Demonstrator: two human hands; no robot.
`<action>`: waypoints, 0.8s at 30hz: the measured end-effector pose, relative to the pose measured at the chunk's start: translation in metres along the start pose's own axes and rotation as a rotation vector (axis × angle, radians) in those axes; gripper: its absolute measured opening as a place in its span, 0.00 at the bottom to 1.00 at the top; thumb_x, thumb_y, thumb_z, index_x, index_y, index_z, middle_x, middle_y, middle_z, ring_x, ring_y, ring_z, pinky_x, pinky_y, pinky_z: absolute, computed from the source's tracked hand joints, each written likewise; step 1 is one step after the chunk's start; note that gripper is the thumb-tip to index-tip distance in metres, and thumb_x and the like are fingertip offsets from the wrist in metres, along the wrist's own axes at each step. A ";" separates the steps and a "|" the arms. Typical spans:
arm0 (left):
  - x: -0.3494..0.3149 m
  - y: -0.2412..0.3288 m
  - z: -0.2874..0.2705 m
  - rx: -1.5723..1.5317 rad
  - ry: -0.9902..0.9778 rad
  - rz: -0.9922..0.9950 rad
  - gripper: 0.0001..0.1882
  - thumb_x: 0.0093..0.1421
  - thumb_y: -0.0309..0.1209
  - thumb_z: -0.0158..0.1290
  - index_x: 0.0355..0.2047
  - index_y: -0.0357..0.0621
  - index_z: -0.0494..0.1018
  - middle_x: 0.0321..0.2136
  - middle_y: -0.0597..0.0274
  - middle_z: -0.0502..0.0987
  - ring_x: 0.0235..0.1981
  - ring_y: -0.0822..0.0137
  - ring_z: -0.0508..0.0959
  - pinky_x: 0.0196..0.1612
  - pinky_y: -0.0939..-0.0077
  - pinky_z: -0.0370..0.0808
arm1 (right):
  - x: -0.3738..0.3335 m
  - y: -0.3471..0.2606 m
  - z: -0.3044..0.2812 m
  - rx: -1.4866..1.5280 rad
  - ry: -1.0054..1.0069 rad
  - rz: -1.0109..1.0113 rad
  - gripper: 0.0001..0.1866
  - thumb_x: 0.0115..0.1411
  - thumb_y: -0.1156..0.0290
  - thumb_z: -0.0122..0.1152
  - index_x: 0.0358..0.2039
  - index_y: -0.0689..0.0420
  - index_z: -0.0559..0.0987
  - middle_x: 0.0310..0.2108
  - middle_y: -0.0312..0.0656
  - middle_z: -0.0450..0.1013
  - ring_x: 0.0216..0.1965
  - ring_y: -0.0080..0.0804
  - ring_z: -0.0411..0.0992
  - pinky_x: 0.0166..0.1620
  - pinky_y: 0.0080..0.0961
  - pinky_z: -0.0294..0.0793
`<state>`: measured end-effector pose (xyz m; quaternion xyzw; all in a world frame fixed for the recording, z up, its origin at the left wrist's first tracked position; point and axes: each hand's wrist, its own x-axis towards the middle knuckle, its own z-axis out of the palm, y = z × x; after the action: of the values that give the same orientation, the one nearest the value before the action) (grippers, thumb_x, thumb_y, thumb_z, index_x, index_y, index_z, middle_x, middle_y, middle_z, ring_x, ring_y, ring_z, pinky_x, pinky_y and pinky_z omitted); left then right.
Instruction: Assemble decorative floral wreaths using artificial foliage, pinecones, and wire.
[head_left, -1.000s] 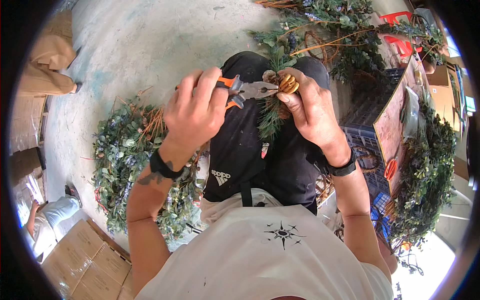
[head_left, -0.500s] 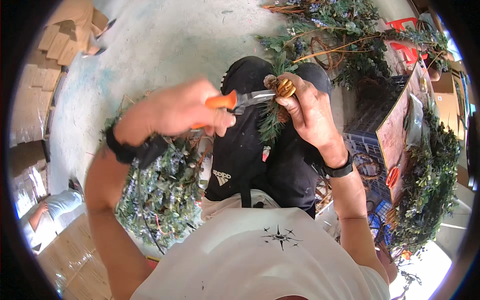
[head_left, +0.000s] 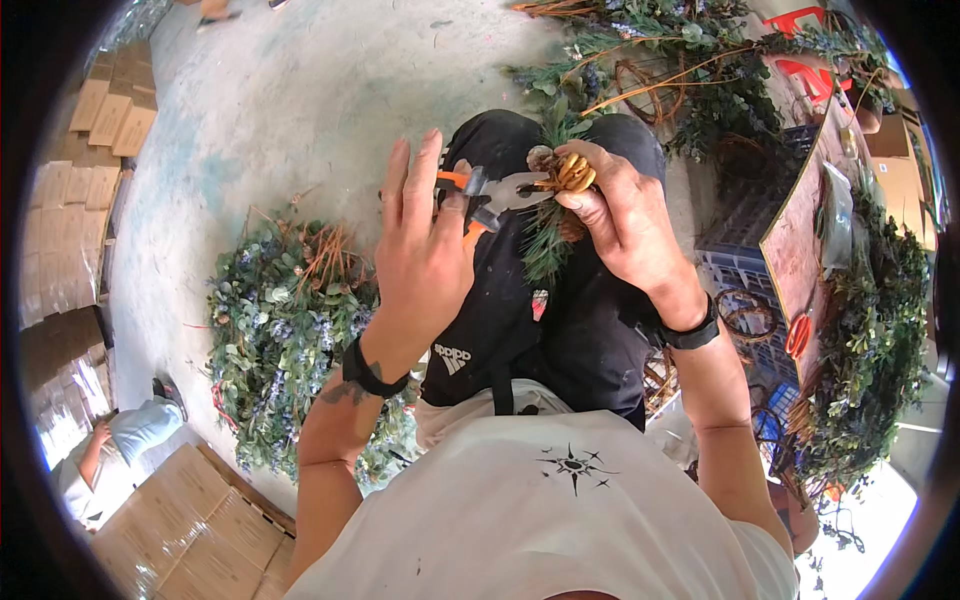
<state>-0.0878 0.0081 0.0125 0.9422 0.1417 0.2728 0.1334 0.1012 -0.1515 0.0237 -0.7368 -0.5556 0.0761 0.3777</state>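
Observation:
My left hand (head_left: 427,262) holds pliers (head_left: 512,191) with orange handles, the handles spread and two of its fingers stretched out. The jaws reach to the base of a golden-brown, layered round ornament (head_left: 575,173), beside its dark stem. Between thumb and fingertips, my right hand (head_left: 630,218) pinches that ornament. Just behind it are small pine cones (head_left: 541,158) and a green pine sprig (head_left: 546,248), lying over my black trousers (head_left: 490,300). Whether the jaws touch the stem I cannot tell.
Leafy garlands with blue berries (head_left: 285,330) lie on the floor to my left, and more greenery (head_left: 690,60) lies ahead. At right stand a wooden board (head_left: 795,250) with red-handled scissors (head_left: 799,335) and a blue crate (head_left: 740,275). Cardboard boxes (head_left: 190,510) and another person (head_left: 130,440) are at left.
My left hand has turned, its fingers now pointing up and the plier handles spread wider. The jaws stay by the ornament. My right hand has hardly moved.

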 end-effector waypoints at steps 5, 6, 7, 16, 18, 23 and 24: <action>-0.003 -0.004 0.008 0.011 0.041 0.021 0.19 0.52 0.26 0.66 0.44 0.29 0.78 0.64 0.45 0.68 0.63 0.39 0.70 0.60 0.51 0.73 | 0.000 0.000 0.001 0.034 -0.004 0.007 0.25 0.67 0.62 0.65 0.59 0.60 0.72 0.49 0.55 0.78 0.47 0.59 0.78 0.47 0.46 0.79; -0.004 -0.005 0.010 0.041 0.066 0.048 0.19 0.50 0.26 0.66 0.42 0.31 0.79 0.61 0.46 0.70 0.59 0.42 0.73 0.56 0.54 0.76 | -0.001 0.000 0.001 0.038 -0.001 0.005 0.25 0.67 0.62 0.64 0.59 0.60 0.72 0.49 0.55 0.78 0.48 0.58 0.78 0.47 0.46 0.79; -0.005 -0.005 0.010 0.041 0.065 0.047 0.19 0.50 0.26 0.66 0.42 0.31 0.79 0.61 0.46 0.70 0.59 0.42 0.73 0.56 0.54 0.76 | 0.000 0.000 0.001 0.038 -0.002 0.005 0.25 0.67 0.62 0.64 0.59 0.60 0.72 0.49 0.55 0.78 0.48 0.58 0.78 0.47 0.46 0.79; 0.000 -0.006 0.003 0.174 0.093 0.066 0.13 0.49 0.31 0.67 0.31 0.38 0.77 0.47 0.56 0.78 0.41 0.52 0.79 0.37 0.61 0.78 | 0.002 -0.003 0.000 -0.018 -0.016 0.001 0.24 0.67 0.62 0.64 0.59 0.60 0.72 0.49 0.53 0.79 0.48 0.57 0.78 0.48 0.46 0.79; 0.006 -0.011 -0.010 0.036 -0.106 0.038 0.13 0.53 0.34 0.67 0.29 0.38 0.77 0.45 0.56 0.79 0.38 0.53 0.79 0.35 0.62 0.77 | 0.004 -0.002 0.001 -0.022 -0.010 -0.021 0.24 0.67 0.61 0.64 0.59 0.59 0.73 0.48 0.52 0.79 0.48 0.57 0.78 0.47 0.46 0.79; 0.070 -0.052 -0.061 -1.076 -1.186 -0.493 0.19 0.65 0.40 0.63 0.24 0.37 0.80 0.20 0.63 0.80 0.23 0.73 0.79 0.30 0.72 0.74 | 0.001 0.002 0.006 0.004 -0.014 -0.035 0.24 0.67 0.60 0.64 0.59 0.58 0.73 0.47 0.52 0.79 0.46 0.57 0.79 0.45 0.46 0.80; 0.070 -0.049 -0.063 -1.068 -1.175 -0.492 0.19 0.65 0.40 0.63 0.24 0.37 0.80 0.20 0.63 0.80 0.23 0.73 0.79 0.30 0.72 0.74 | 0.001 0.005 0.006 0.047 -0.027 0.017 0.24 0.67 0.60 0.64 0.59 0.58 0.73 0.47 0.53 0.79 0.46 0.57 0.79 0.45 0.45 0.80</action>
<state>-0.0755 0.0885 0.0813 0.6832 0.1024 -0.2701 0.6707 0.1023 -0.1483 0.0169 -0.7313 -0.5524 0.1024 0.3868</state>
